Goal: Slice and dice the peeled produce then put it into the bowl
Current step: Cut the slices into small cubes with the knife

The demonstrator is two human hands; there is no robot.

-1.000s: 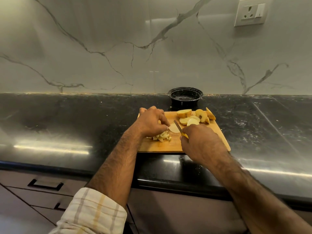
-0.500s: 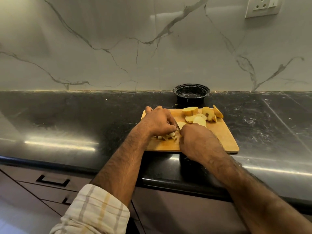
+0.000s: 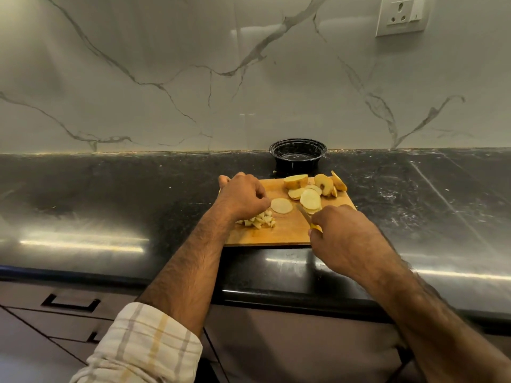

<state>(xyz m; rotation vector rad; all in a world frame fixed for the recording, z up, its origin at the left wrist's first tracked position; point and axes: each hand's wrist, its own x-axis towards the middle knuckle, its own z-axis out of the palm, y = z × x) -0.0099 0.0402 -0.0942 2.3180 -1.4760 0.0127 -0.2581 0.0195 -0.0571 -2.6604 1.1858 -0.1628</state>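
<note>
A wooden cutting board lies on the black counter. My right hand grips a yellow-handled knife, blade pointing up-left over the board. My left hand hovers with curled fingers over a small pile of diced pieces, next to a single round slice. Whether its fingertips hold a piece is hidden. More pale slices and larger chunks sit at the board's far right. A black bowl stands behind the board by the wall.
The black stone counter stretches left and right of the board. A marble wall with a socket rises behind. Drawers with black handles are below the counter edge.
My two hands were close together over the dice; now the right hand has drawn back to the right with the knife, uncovering the round slice. The camera view also shifted.
</note>
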